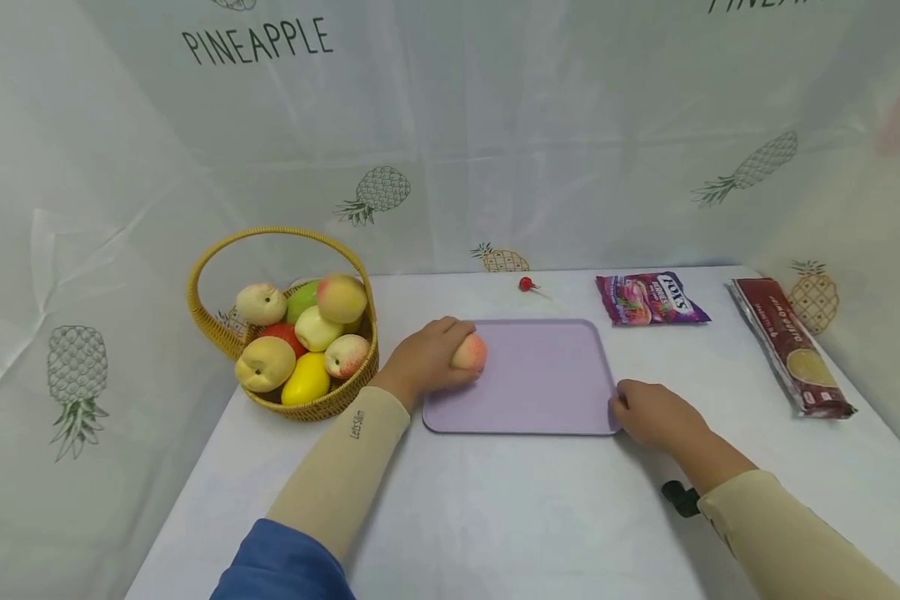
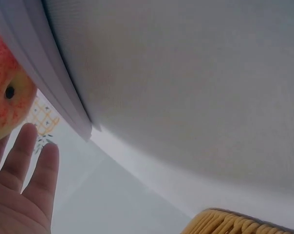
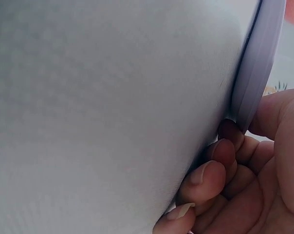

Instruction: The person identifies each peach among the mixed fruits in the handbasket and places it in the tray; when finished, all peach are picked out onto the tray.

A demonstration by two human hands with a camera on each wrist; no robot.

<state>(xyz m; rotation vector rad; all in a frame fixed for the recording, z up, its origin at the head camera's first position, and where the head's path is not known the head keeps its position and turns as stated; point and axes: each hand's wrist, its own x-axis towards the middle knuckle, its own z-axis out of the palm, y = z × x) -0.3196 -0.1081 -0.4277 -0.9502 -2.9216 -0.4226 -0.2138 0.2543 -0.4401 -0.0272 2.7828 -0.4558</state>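
Head view: the left hand (image 1: pixel 429 357) is curled over a peach (image 1: pixel 470 353) at the left end of a lavender rectangular tray (image 1: pixel 543 375), gripping it from the left; whether the fruit touches the tray cannot be told. The left wrist camera shows the peach's dark stem hollow and some fingers standing apart just beside it. The right hand (image 1: pixel 656 414) pinches the tray's right edge near its near corner, thumb on one side of the rim, the other fingers curled by the white-covered counter (image 1: pixel 510 508).

Left of the tray, a wicker basket (image 1: pixel 362 385) with an arched handle holds a heap of fruit, with a smooth yellow one (image 1: pixel 306 381) at the front. Beyond the tray lies a small red fruit (image 1: pixel 526 284) with a stem. To its right come a purple FOX'S berries bag (image 1: pixel 651 300) and, farther right, a long maroon packet (image 1: pixel 791 346) lying at a slant.
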